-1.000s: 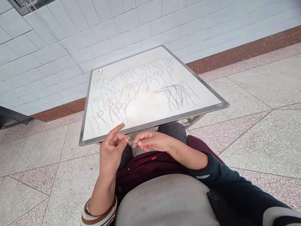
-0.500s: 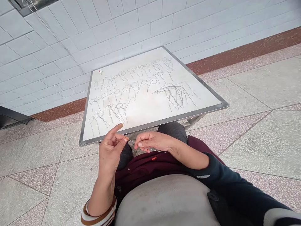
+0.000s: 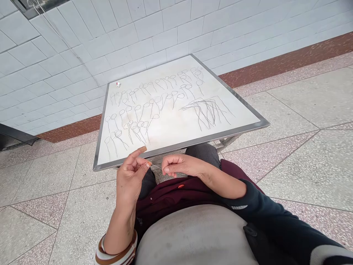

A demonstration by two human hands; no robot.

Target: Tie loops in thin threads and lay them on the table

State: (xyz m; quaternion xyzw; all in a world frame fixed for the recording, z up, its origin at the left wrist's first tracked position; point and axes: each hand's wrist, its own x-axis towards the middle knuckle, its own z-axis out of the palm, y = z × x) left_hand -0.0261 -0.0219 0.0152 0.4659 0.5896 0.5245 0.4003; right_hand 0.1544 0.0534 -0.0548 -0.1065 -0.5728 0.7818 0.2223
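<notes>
Between my hands, just off the near edge of the table, runs a thin wire [image 3: 157,166]. My left hand [image 3: 131,173] pinches one end of it between thumb and a finger, with the forefinger stretched out toward the table edge. My right hand [image 3: 179,164] is closed on the same wire a short way to the right, and the wire's tail passes out below the palm. On the white tabletop [image 3: 171,121] lie several wires bent into loops with long tails, such as a looped wire [image 3: 180,95], in rough rows.
A pile of straight wires [image 3: 209,110] lies on the table's right part. A small white and red object [image 3: 118,84] sits at the far left corner. The table has a grey metal rim [image 3: 182,146] and stands against a tiled wall [image 3: 154,33].
My right hand has slid a little to the right along the wire, and less of the tail shows. My left hand keeps its pinch, nearly still.
</notes>
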